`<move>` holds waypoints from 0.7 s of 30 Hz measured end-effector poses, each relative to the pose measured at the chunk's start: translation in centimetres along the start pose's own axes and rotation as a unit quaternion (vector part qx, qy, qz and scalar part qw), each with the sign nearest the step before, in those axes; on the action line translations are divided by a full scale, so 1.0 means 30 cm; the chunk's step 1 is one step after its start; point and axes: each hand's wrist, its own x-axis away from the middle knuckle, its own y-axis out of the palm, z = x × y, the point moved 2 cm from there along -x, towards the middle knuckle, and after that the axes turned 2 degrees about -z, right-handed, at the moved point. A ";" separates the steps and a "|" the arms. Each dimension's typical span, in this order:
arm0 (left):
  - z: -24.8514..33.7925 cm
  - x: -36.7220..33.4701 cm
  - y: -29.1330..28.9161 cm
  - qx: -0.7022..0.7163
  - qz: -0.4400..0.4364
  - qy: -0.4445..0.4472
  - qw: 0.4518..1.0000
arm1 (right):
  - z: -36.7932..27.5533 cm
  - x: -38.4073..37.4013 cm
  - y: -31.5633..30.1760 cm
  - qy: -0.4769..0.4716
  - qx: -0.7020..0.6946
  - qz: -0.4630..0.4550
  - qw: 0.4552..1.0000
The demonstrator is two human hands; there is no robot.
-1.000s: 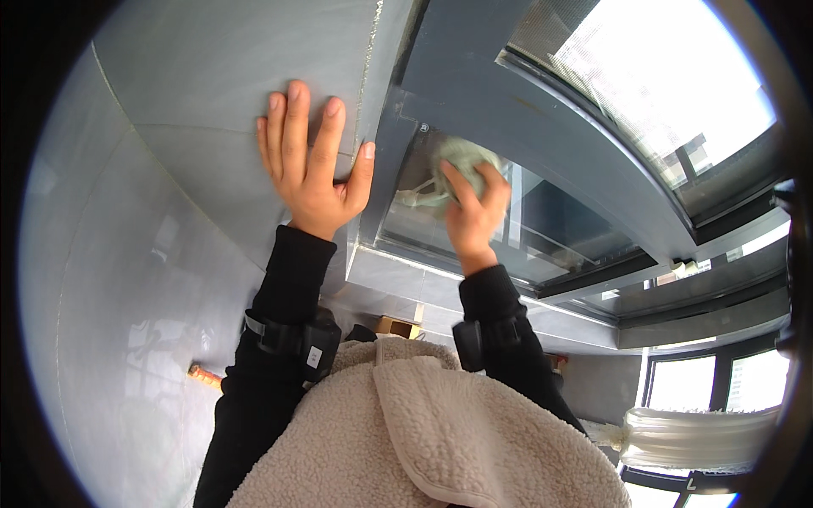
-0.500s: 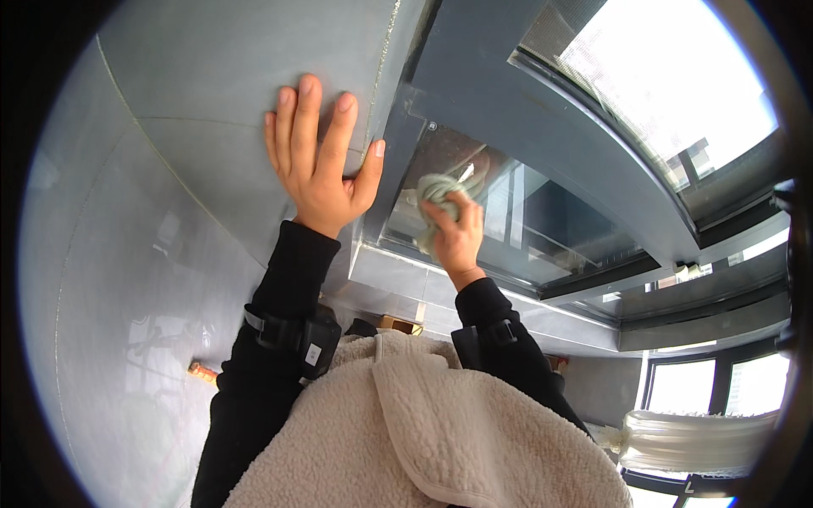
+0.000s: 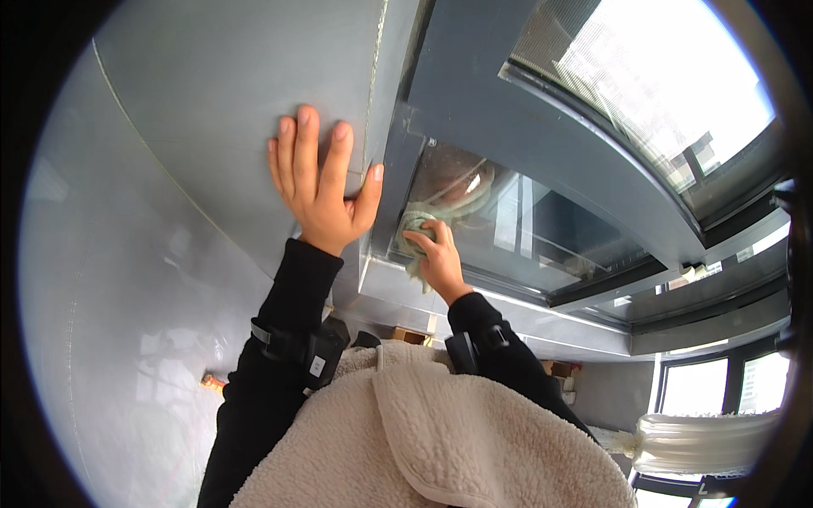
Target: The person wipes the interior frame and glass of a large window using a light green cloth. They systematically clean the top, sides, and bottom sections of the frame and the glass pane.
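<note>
Against the grey tiled wall my left hand lies flat, fingers spread and pointing up, close to the pale joint at the tile's edge. My right hand grips a bunched pale green cloth and presses it to the lower left corner of a window pane. A loose end of the cloth hangs down below my fingers. The pane sits in a dark grey frame and mirrors a blurred reflection. Part of the cloth is hidden behind my fingers.
A light sill runs under the pane. A bright, screened upper window is at the upper right. At the lower right, a bundle in white plastic wrap stands before other windows. Small boxes lie low beyond my jacket. An orange item shows at the left.
My right hand has moved the cloth left and down across the pane into its lower corner. My left hand stays on the wall; the whole view has shifted slightly.
</note>
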 end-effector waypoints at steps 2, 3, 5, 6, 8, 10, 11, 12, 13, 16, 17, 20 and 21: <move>0.000 0.002 0.001 0.001 -0.003 0.001 1.000 | -0.067 -0.025 -0.074 -0.084 -0.067 0.136 0.985; -0.001 0.003 0.002 -0.002 -0.001 0.002 1.000 | -0.110 -0.042 -0.125 -0.119 -0.096 0.195 0.969; 0.003 0.005 -0.002 -0.003 -0.010 0.003 1.000 | -0.193 -0.103 -0.232 -0.165 -0.058 0.278 0.945; 0.004 0.005 -0.004 -0.005 -0.015 0.006 1.000 | -0.230 -0.145 -0.286 -0.201 -0.010 0.346 0.916; 0.002 0.000 -0.002 -0.001 -0.011 0.015 1.000 | -0.285 -0.228 -0.372 -0.248 0.037 0.429 0.868; 0.001 -0.003 0.000 -0.002 -0.015 0.019 1.000 | -0.325 -0.274 -0.377 -0.257 0.088 0.424 0.864; 0.001 -0.004 -0.002 -0.004 -0.016 0.021 1.000 | -0.336 -0.289 -0.351 -0.259 0.117 0.386 0.878; 0.002 -0.004 -0.005 -0.009 -0.022 0.018 1.000 | -0.342 -0.285 -0.311 -0.271 0.128 0.361 0.883; 0.001 -0.006 -0.006 -0.011 -0.023 0.023 0.999 | -0.341 -0.282 -0.261 -0.249 0.085 0.383 0.886; 0.005 -0.005 -0.012 -0.022 -0.033 0.021 0.999 | -0.242 -0.213 -0.148 -0.243 0.110 0.308 0.913; 0.007 -0.004 -0.016 -0.022 -0.043 0.023 0.999 | -0.209 -0.178 -0.113 -0.241 0.120 0.271 0.924; 0.009 -0.006 -0.008 -0.018 -0.024 0.011 0.999 | -0.155 -0.097 -0.036 -0.227 0.119 0.166 0.952; 0.010 -0.006 -0.009 -0.016 -0.017 0.007 1.000 | -0.157 -0.079 -0.033 -0.234 0.089 0.163 0.954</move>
